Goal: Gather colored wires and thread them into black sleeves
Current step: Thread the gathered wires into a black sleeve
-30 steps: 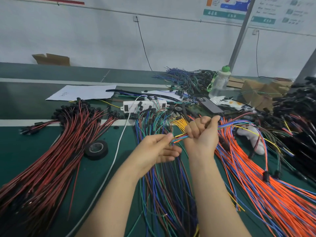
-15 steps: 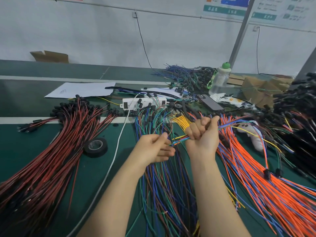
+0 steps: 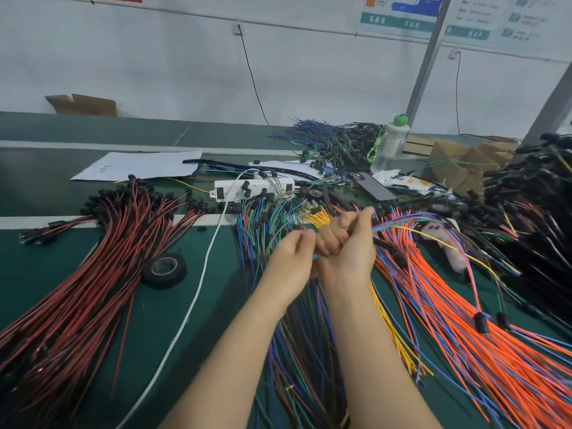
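My right hand (image 3: 346, 243) is a fist gripping a small bundle of colored wires (image 3: 411, 219) that arcs off to the right and droops over the orange pile. My left hand (image 3: 291, 258) sits right against it, its fingers pinching the bundle's near ends (image 3: 316, 257); the exact contact is blurred. A black sleeve (image 3: 382, 243) shows on the bundle just right of my right hand. Below both hands lies a pile of blue, green and brown wires (image 3: 297, 351). Orange and blue wires (image 3: 464, 329) fan out to the right, and yellow wires (image 3: 318, 218) lie behind my hands.
Red and black wires (image 3: 93, 274) spread across the left. A roll of black tape (image 3: 165, 269), a white power strip (image 3: 253, 188) with its white cable (image 3: 192, 305), a phone (image 3: 373, 187), a bottle (image 3: 388, 147), paper (image 3: 139, 165), cardboard boxes (image 3: 458, 162) and black harnesses (image 3: 535, 196) surround the green table (image 3: 46, 267).
My left hand has moved right and up, closing the gap to my right fist. The right hand keeps its grip on the bundle and has shifted only slightly.
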Demonstrator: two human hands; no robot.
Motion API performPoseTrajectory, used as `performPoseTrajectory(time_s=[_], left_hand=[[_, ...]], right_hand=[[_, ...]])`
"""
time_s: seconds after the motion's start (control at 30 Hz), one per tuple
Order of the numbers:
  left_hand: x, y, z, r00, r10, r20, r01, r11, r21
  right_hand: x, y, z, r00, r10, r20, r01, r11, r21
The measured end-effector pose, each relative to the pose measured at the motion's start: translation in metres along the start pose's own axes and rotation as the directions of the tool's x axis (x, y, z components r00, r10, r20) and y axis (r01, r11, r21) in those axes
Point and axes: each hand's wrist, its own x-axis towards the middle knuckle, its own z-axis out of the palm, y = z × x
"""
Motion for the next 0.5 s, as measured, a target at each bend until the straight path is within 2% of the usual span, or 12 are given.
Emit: performPoseTrajectory(time_s=[0.03, 0.07, 0.17, 0.3, 0.43, 0.5], left_hand=[[-0.001, -0.002, -0.004, 0.993, 0.102, 0.059, -0.112, 0.976, 0.189], [-0.003, -0.003, -0.006, 0.978, 0.176, 0.115, -0.202, 0.937, 0.286], [-0.007, 0.000, -0.004, 0.957, 0.242, 0.160, -0.283, 0.901, 0.329], [-0.005, 0.007, 0.014, 0.974, 0.150, 0.167, -0.198, 0.924, 0.326], [0.002, 0.020, 0.029, 0.933, -0.029, 0.358, -0.031, 0.986, 0.163], [0.012, 0.020, 0.035, 0.924, -0.111, 0.365, 0.061, 0.987, 0.147]], right_hand=[[0.002, -0.006, -0.001, 0.999, -0.029, -0.017, 0.029, 1.000, -0.004], [0.004, -0.011, -0.002, 0.998, -0.050, -0.028, 0.050, 0.999, -0.002], [0.006, -0.020, -0.005, 0.995, -0.094, -0.042, 0.093, 0.996, -0.016], [0.008, -0.030, -0.011, 0.980, -0.195, -0.044, 0.185, 0.970, -0.159], [0.010, -0.056, -0.025, 0.972, -0.231, -0.039, 0.226, 0.968, -0.108], [0.011, -0.074, -0.029, 0.963, -0.257, -0.078, 0.246, 0.962, -0.121]])
